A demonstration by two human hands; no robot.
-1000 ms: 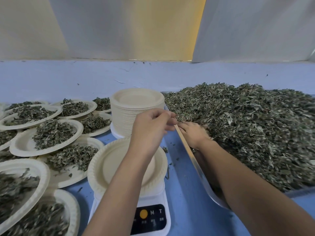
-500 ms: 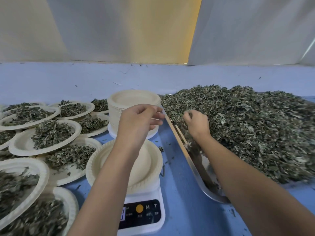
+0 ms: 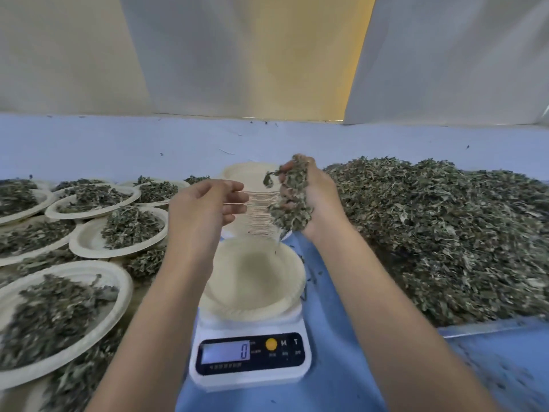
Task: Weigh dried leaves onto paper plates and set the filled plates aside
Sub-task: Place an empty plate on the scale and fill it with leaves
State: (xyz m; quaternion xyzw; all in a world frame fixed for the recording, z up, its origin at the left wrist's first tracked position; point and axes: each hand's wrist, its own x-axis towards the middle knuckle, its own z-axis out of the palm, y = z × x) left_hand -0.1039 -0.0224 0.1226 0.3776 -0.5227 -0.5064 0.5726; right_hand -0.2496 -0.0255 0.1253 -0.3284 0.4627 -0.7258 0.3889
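1. The fingers [image 3: 286, 171] of the right hand [image 3: 309, 197] are curling around a handful of dried leaves [image 3: 292, 203], holding it above the far edge of the empty paper plate [image 3: 255, 281], with loose bits hanging out below the palm.
2. The fingers [image 3: 234, 197] of the left hand [image 3: 202, 212] are resting loosely spread and slightly bent, holding nothing, hovering just left of the handful and in front of the stack of plates [image 3: 255, 209].
3. The empty plate is sitting on the scale [image 3: 249, 358], whose display [image 3: 225, 350] is showing zero, so the step in hand appears to be the first loading of this plate.
4. The big leaf pile [image 3: 445, 233] is lying on the right of the blue worktop [image 3: 341, 367], touching the right forearm's side of the scene, while the filled plates [image 3: 118, 233] are crowding the left side, several overlapping.
5. The next move probably calls for shifting the handful nearer over the plate's middle and letting it go gently, so that light flakes are landing inside the rim and not on the worktop.
6. After that, the person will likely be watching the display and adding or removing pinches; the free left hand looks placed to steady the plate or catch strays.
7. A quick drop could scatter leaves or nudge the light plate off centre.
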